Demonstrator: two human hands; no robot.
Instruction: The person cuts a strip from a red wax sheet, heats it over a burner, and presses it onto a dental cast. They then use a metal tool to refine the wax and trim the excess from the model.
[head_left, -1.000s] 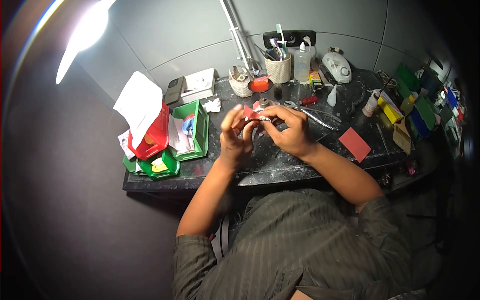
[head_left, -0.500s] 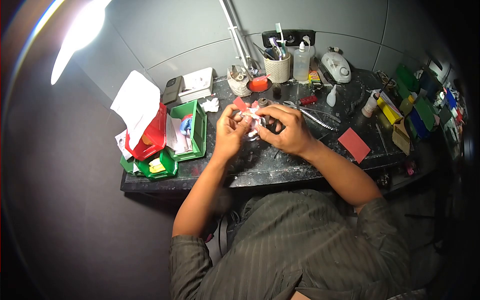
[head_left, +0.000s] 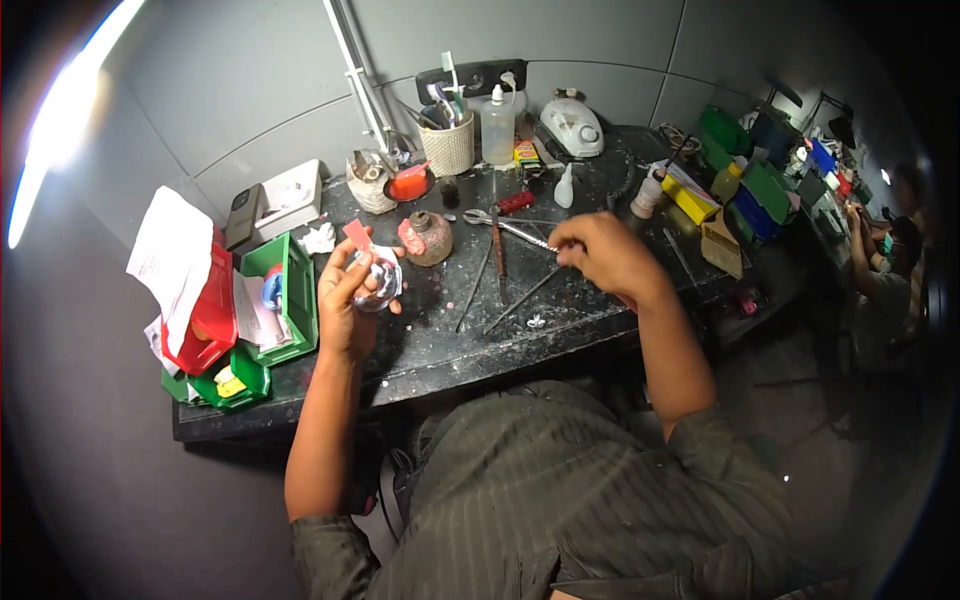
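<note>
My left hand [head_left: 345,300] is closed around a small dental model [head_left: 380,283], white and pink with shiny dark parts. A strip of pink wax [head_left: 357,236] sticks up from between its thumb and fingers. Over the right part of the bench, my right hand [head_left: 605,255] is bent down with fingers curled together at the handle end of the metal pliers [head_left: 515,232]. What those fingers hold, if anything, is hidden. A sliver of pink-red shows under that wrist. Between the hands stands a round spirit burner [head_left: 428,240] with pink wax on its side.
Thin tools, including a brown-handled one [head_left: 499,262], lie mid-bench. Behind are a red wax dish [head_left: 410,185], a toothbrush cup [head_left: 447,148], a clear bottle [head_left: 497,128] and a white device [head_left: 572,126]. Green bins [head_left: 298,300] stand left. Another person [head_left: 885,270] sits far right.
My hands have parted: the left keeps the model and the right has moved away to the right. The view has shifted right, uncovering the burner and tools. The pink wax sheet is now mostly covered.
</note>
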